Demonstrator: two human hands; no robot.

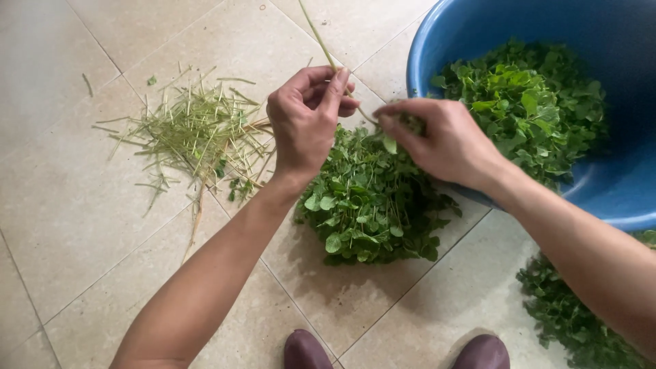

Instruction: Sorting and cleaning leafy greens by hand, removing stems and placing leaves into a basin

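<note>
- Head view: I count two hands, both mine. My left hand [304, 119] has thumb and fingers pinched together on one thin green stem [321, 42], which runs up and away toward the top edge.
- My right hand [441, 140] is closed around a small tuft of leaves at the lower end of that same stem, just beside the left.
- I see one blue basin [615, 184] at the upper right, holding a heap of picked leaves [526, 102].
- One leafy pile [372, 198] lies on the tiled floor [82, 225] directly under my hands; another patch of greens [574, 321] sits at the lower right, partly hidden by my right forearm.
- One scatter of bare stalks [195, 133] lies left.
- Two dark shoe tips [304, 350] show at the bottom edge.
- I see no packages or labels.
</note>
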